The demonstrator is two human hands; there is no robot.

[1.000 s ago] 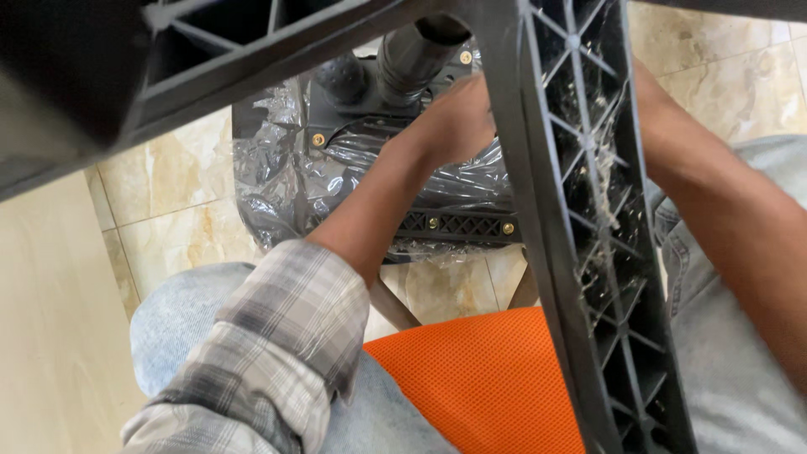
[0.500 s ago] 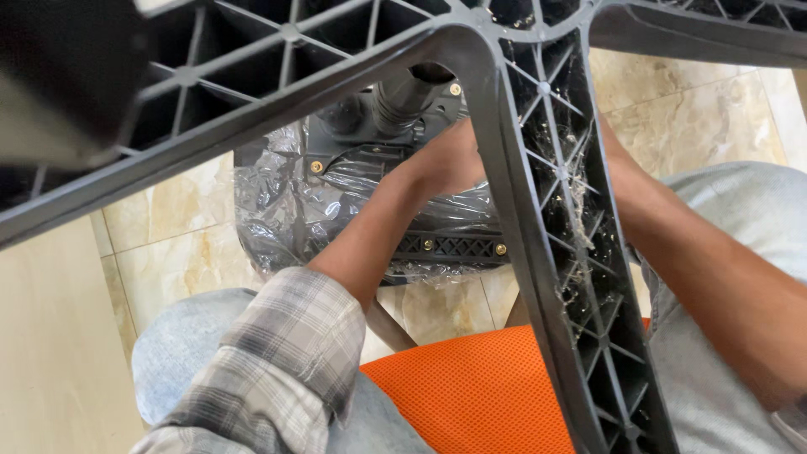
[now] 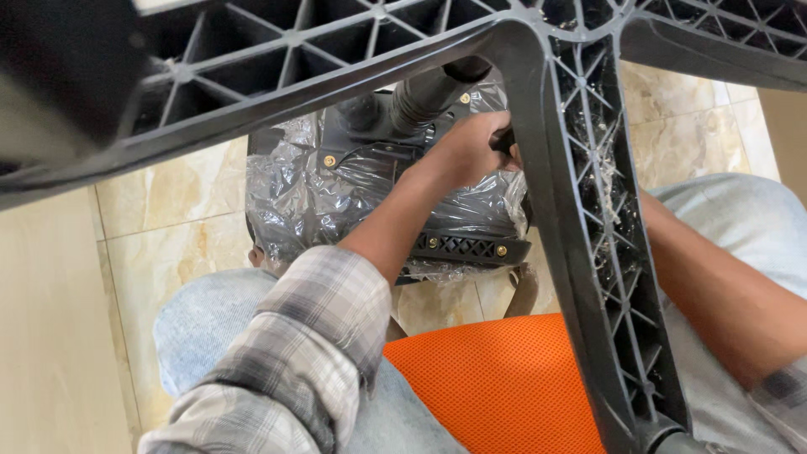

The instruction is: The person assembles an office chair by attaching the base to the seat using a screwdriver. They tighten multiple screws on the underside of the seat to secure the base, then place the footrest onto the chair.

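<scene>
Here, a black plastic chair base (image 3: 580,168) fills the near view, upturned, its ribbed legs braced inside with a lattice of triangular webs; one leg runs long from the hub at the top down to the lower right, another stretches away to the upper left. Beyond it sits the chair seat (image 3: 336,193), underside up, wrapped in crinkled, glossy clear plastic film, with a black metal plate fixed by brass-coloured screws (image 3: 329,161). A dark, smooth column (image 3: 429,92) rises from that plate at a slant toward the hub, its long axis pointing up and to the right. The left hand (image 3: 466,151) reaches to the plate just beside the column, its grip clenched on a small dark part. The right hand is hidden behind the leg, so its grip cannot be told; only the right forearm (image 3: 714,294) shows. Below lie an orange mesh cushion (image 3: 496,387), pale denim knees and glossy marbled floor tiles (image 3: 168,210).
</scene>
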